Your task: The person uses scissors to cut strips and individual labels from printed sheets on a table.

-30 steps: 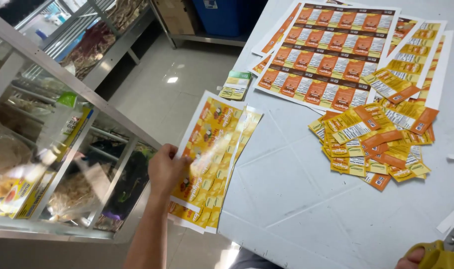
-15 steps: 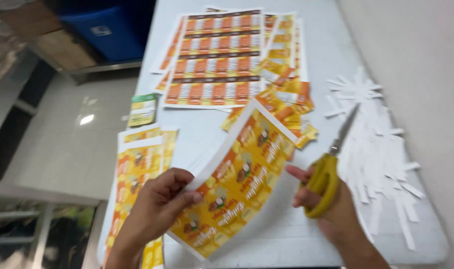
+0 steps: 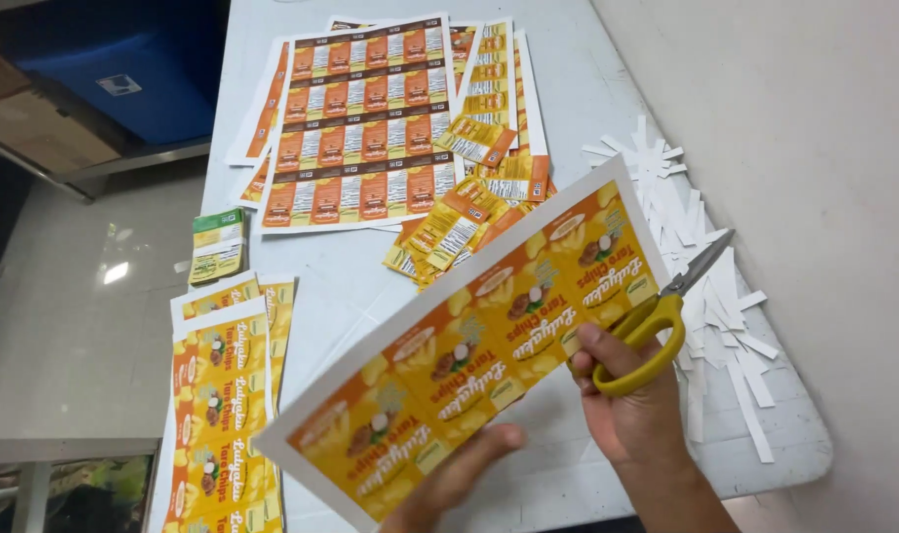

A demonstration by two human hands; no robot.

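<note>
My left hand point(image 3: 454, 479) holds the near edge of a long yellow and orange printed label sheet point(image 3: 469, 350), lifted flat over the white table point(image 3: 346, 276). My right hand point(image 3: 632, 400) grips yellow-handled scissors point(image 3: 662, 311) at the sheet's right edge, blades pointing up and to the right. Several cut orange labels point(image 3: 459, 222) lie in a loose pile just beyond the sheet.
A stack of matching yellow sheets point(image 3: 222, 405) lies at the table's left edge. Larger orange sheets point(image 3: 360, 123) cover the far end. White paper strips point(image 3: 711, 316) are scattered on the right, by the wall. A small green label bundle point(image 3: 218, 245) sits at the left edge, with a blue bin point(image 3: 123, 69) beyond.
My left hand lifted one yellow sheet from the stack and brought it over the table. My right hand with the scissors came up to its right edge. The view swung right.
</note>
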